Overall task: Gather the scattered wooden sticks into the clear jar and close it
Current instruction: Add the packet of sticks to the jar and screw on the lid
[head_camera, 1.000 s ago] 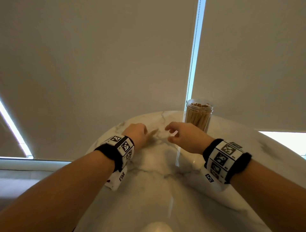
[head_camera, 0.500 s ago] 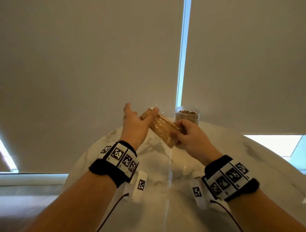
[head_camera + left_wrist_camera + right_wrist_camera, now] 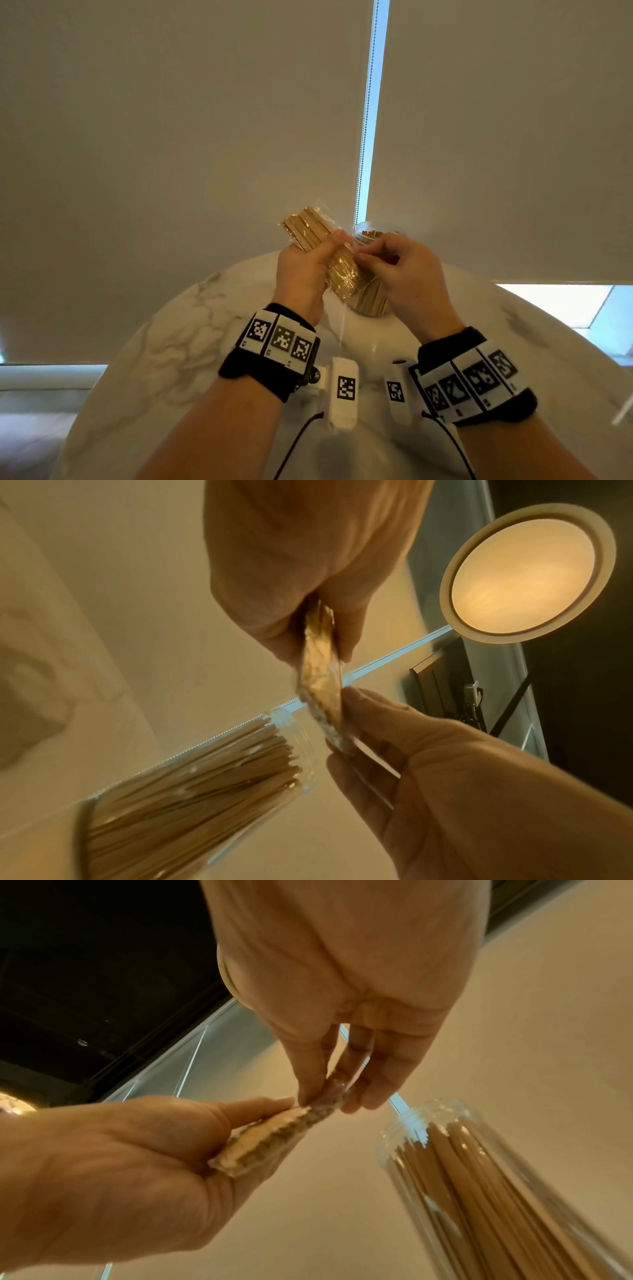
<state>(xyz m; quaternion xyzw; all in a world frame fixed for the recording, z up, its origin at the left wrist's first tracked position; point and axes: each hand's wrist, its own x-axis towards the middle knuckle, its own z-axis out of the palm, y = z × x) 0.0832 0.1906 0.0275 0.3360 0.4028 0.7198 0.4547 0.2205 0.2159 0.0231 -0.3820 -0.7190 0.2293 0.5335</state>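
Observation:
A packet of wooden sticks in clear wrap is held up above the marble table. My left hand grips the packet round its middle, thumb across the front. My right hand pinches the wrap at the packet's right edge. The wrist views show the packet end-on between both hands. Just behind the hands stands the clear jar, open-topped and nearly full of upright sticks. No lid is in view.
Two beige roller blinds fill the background, with a bead chain hanging in the bright gap between them. The round table's far edge runs just behind the jar. A round ceiling lamp shows in the left wrist view.
Both hands were low on the table a second ago. They lifted the packet; the left hand took a full grip and the right hand moved to pinch the wrap.

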